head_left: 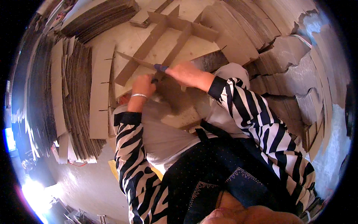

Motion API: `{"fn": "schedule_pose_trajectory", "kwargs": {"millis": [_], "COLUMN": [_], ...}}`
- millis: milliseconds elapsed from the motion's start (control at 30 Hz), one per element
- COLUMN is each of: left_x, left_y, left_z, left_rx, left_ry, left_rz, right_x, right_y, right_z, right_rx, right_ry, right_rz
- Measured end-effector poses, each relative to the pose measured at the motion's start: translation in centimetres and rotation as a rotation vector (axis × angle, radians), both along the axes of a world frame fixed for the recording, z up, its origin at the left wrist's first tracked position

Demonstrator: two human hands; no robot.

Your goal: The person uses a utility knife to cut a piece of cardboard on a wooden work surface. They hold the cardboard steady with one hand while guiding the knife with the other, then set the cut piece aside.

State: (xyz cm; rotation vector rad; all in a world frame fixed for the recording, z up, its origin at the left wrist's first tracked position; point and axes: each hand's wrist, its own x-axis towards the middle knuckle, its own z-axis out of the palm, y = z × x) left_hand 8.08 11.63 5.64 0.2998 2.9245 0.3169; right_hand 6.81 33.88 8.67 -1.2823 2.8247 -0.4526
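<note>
A grid of interlocked brown cardboard strips (152, 39) lies on a pale board (128, 37) in front of me. A short cross strip (135, 60) spans its near end. My right hand (186, 73) is closed, its dark-covered fingertips pinching the right end of this cross strip. My left hand (143, 86), with a bracelet on the wrist, is just below the strip. Its fingers are curled and a dark cover shows on one digit; what they grip is hidden.
Tall stacks of flat cardboard strips (80, 93) stand at the left, with a slotted piece (100, 89) beside them. More stacked cardboard (100, 20) lies at the far left. Slotted sheets (233, 35) and torn-edged bundles (281, 56) crowd the right.
</note>
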Motion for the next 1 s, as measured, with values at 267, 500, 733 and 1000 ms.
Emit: {"fn": "schedule_pose_trajectory", "kwargs": {"millis": [267,500,733,1000], "left_x": [1.2,-6.4,-11.1,-10.1], "left_y": [-1.8,0.4,0.2,-0.2], "left_z": [4.8,3.2,1.6,1.7], "left_rx": [0.519,-0.052,-0.15,-0.111], "left_ry": [0.147,0.768,0.098,0.077], "left_rz": [0.17,0.239,0.35,0.367], "right_x": [-1.6,-1.9,-5.9,-14.0], "right_y": [9.8,25.5,21.5,12.5], "right_z": [3.6,-3.4,7.5,1.9], "right_rx": [-0.305,0.265,-0.306,-0.487], "right_ry": [0.099,0.547,0.578,-0.01], "right_rz": [-0.493,-0.784,-0.825,-0.764]}}
